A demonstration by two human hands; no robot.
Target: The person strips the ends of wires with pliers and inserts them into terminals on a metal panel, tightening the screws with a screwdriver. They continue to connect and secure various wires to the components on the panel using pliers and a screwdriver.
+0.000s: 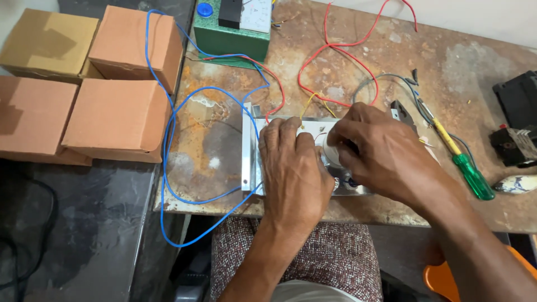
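A rusty bench (391, 72) carried a metal plate (250, 146) at its front edge. The left hand (293, 173) pressed flat on it; the right hand (380, 151) pinched a white part (331, 150) there, seemingly mid-fitting, which needed a steady, careful grip.

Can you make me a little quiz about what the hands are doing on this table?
1. True or false: both hands rest on the shiny metal plate at the near edge of the rusty workbench.
2. Which tool lies to the right of the right hand?
A. a hammer
B. a green-handled screwdriver
C. a saw
3. Fill in: the right hand's fingers close around a small ____ round part, while the left hand presses flat beside it.

Key:
1. True
2. B
3. white
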